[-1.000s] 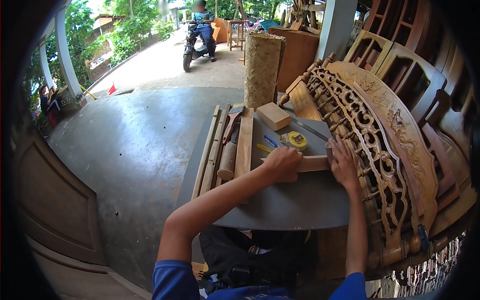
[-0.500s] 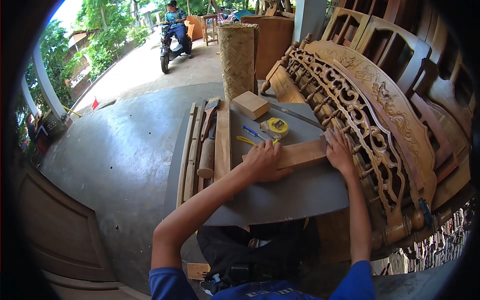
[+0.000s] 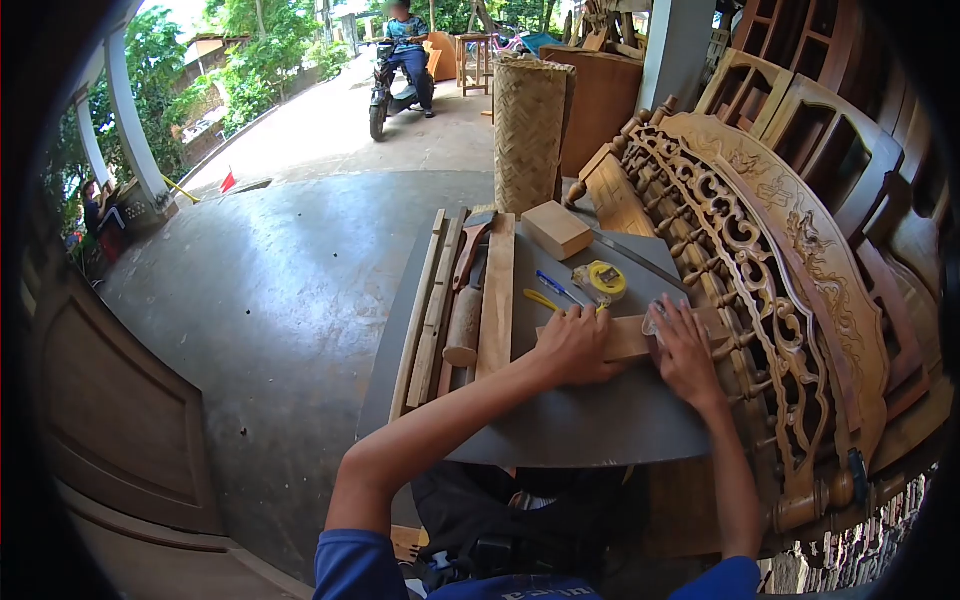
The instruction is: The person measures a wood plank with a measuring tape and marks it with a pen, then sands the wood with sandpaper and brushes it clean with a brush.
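A rectangular wooden block (image 3: 628, 340) lies across the grey tabletop (image 3: 560, 430) in front of me. My left hand (image 3: 578, 346) is closed over its left part. On the top face, right of the middle, my right hand (image 3: 686, 352) presses a small pale piece (image 3: 654, 318) whose kind I cannot make out; the fingers cover most of it. Just beyond the hands are a yellow tape measure (image 3: 606, 279), a blue pen (image 3: 556, 286) and a yellow-handled tool (image 3: 541, 300), partly hidden by my left hand.
Long wood strips (image 3: 430, 310), a brush (image 3: 472, 250) and a wooden mallet (image 3: 463, 330) lie left. A second wood block (image 3: 556, 230) and a metal ruler (image 3: 640, 258) are at the back. Carved wooden panels (image 3: 780, 220) lean close on the right. A person (image 3: 405, 50) sits on a motorbike beyond.
My right hand has slid left along the block with the pale piece, so the block's right end now shows. The left hand keeps its hold. My view has turned left.
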{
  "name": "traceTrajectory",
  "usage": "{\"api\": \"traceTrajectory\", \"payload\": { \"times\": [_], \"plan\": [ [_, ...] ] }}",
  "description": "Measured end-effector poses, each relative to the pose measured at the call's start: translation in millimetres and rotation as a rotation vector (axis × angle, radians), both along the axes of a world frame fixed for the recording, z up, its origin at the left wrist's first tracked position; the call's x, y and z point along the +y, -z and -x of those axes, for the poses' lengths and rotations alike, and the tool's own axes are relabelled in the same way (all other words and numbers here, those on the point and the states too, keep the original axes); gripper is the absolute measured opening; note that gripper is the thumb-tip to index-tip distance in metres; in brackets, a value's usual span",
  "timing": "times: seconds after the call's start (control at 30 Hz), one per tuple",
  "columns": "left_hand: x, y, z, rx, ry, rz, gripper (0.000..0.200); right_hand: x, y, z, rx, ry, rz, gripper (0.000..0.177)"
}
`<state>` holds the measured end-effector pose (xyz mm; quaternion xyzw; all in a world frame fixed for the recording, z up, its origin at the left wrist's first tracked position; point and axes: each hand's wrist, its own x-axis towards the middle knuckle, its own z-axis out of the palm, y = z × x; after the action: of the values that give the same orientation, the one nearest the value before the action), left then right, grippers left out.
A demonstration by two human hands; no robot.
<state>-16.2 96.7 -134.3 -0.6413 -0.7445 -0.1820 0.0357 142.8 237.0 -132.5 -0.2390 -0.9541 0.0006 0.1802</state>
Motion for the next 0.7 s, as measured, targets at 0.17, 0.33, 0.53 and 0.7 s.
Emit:
{"api": "traceTrajectory", "payload": {
  "times": [0.17, 0.33, 0.53, 0.7],
  "plan": [
    [-4, -1, -4, -0.005, 0.001, -0.027, 0.065, 40, 11, -5, 0.021, 0.230, 0.000, 0.049],
    [-3, 3, -4, 0.012, -0.007, -0.034, 0.065, 17, 0, -9, -0.042, -0.082, 0.103, 0.050],
    [-1, 0, -6, 0.033, -0.032, -0.038, 0.065, 15, 8, 3, -0.036, 0.043, -0.077, 0.050],
    [-3, -2, -9, -0.011, -0.035, -0.007, 0.066, 48, 13, 2, 0.052, 0.210, 0.015, 0.047]
  ]
}}
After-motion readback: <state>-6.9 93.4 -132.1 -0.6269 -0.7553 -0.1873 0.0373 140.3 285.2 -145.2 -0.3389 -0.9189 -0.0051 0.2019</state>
